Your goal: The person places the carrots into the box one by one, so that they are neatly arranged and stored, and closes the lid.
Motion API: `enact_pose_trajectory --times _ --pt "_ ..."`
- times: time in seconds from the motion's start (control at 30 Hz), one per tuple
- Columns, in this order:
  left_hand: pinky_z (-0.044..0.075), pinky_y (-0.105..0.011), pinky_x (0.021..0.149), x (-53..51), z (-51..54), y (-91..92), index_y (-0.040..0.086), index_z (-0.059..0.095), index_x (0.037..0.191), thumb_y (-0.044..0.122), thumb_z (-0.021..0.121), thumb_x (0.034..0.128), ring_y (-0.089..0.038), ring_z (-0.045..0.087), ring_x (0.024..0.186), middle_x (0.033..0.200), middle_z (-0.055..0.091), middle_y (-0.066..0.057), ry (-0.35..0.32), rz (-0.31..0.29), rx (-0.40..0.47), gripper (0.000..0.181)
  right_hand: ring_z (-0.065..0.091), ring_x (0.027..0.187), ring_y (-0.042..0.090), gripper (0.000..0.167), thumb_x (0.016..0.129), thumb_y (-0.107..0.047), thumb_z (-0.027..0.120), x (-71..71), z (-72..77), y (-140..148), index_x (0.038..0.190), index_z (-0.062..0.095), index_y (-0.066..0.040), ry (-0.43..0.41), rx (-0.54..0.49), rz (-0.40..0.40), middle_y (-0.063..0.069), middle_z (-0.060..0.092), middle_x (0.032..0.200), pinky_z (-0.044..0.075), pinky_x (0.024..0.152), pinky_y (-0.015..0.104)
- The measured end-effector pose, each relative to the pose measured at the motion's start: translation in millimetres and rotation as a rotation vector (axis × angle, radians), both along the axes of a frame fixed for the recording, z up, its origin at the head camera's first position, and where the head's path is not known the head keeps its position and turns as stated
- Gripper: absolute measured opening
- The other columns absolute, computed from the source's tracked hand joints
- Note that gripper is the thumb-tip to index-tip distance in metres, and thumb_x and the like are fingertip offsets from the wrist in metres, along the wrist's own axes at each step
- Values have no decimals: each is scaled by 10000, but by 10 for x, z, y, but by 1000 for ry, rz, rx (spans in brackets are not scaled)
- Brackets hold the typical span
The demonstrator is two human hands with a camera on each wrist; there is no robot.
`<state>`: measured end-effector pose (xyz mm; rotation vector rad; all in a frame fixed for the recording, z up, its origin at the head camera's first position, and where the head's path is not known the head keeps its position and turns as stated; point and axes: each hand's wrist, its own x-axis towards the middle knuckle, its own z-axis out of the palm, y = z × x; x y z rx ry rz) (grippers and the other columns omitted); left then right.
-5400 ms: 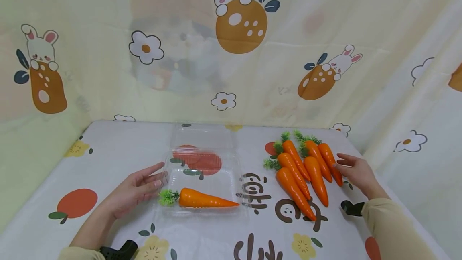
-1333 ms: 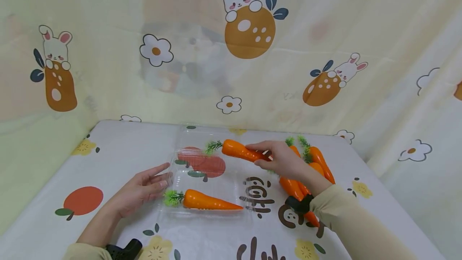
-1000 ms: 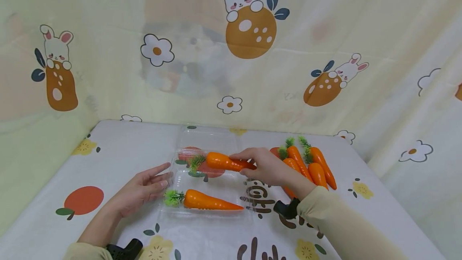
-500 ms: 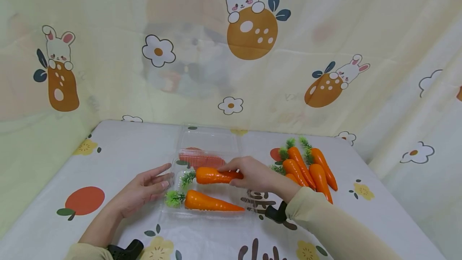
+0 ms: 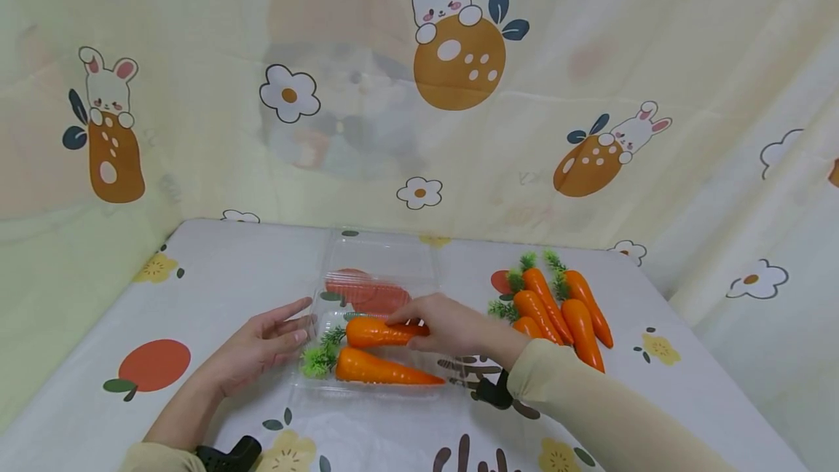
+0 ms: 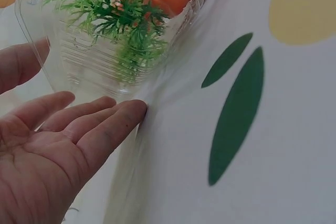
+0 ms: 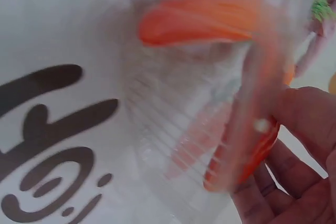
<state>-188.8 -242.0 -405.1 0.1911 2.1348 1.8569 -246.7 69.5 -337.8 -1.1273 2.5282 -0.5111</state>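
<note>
A clear plastic clamshell box lies with its lid laid back. Along its near side rests one toy carrot, green top to the left. Just behind that one, my right hand pinches a second carrot near its narrow end, inside the box. The right wrist view shows this held carrot blurred between thumb and fingers. At the box's left wall is my left hand, fingers extended. In the left wrist view the left hand has its fingertips at the ribbed wall, by the green leaves.
Several more toy carrots lie in a loose group to the right, partly behind the right forearm. A patterned white cloth covers the table. A printed curtain hangs behind and at both sides.
My right hand took a carrot from the group on the right, carried it left over the box and lowered it behind the first carrot. The left hand stays at the box's left wall.
</note>
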Motion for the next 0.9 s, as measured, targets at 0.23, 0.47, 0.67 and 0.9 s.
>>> enact_pose_trajectory --times 0.23,0.47,0.67,0.9 --pt "522 -447 1082 7 7 3 66 257 1622 224 599 1038 -426 417 1468 1608 373 -240 0 4 -23 694 623 1013 100 440 931 -41 719 -15 -88 -29 1358 669 -133 -68 3 -22 -16 712 1249 565 896 189" --pt "502 -484 1095 17 12 8 61 246 1623 207 581 1047 -431 421 1464 1606 367 -248 8 -6 -22 682 638 1094 112 485 925 -56 709 -38 -155 -29 1395 634 -147 -97 12 -48 -11 690 1319 562 953 228" --pt "506 -459 1092 6 6 6 63 255 1622 208 601 1036 -432 397 1478 1610 362 -247 1 -1 -3 696 678 1108 170 414 925 -49 726 -48 -195 -32 1327 654 -117 -83 19 -41 37 716 1262 589 948 274" --pt "507 -438 1089 5 8 7 55 250 1622 204 597 1039 -434 389 1482 1615 350 -252 2 -5 10 695 690 1110 186 397 923 -42 732 -49 -222 -34 1307 656 -108 -66 33 -34 55 722 1254 598 952 299"
